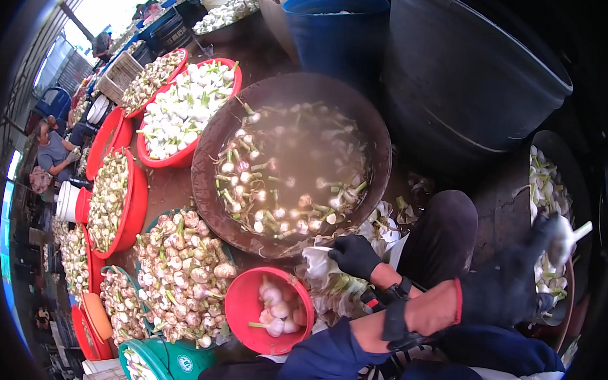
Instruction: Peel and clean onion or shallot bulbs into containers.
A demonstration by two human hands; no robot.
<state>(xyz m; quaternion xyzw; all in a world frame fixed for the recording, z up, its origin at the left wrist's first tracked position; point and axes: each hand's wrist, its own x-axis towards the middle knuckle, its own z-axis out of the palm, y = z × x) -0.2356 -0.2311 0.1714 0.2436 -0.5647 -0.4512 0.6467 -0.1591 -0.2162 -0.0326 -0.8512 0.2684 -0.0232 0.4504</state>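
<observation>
My right hand [522, 268], in a dark glove and blurred, reaches to the right with a white peeled garlic bulb [561, 241] at its fingers. The bulb is over a dark tub of peeled garlic [548, 183]. My left hand [357, 255], in a black glove, is closed on a strip of pale garlic skin [321, 258], above a heap of torn skins [341, 292] between my knees. Left of that heap, a red bucket [235, 298] holds several garlic bulbs. A big round brown basin [203, 186] of murky water stands in front, with stemmed garlic floating in it.
A green-rimmed tub of unwashed garlic [180, 271] stands left of the bucket. Red basins of garlic [135, 204] line the left side. Beyond the brown basin are a blue barrel [334, 40] and a large black tub [468, 80]. A person [54, 151] sits at the far left.
</observation>
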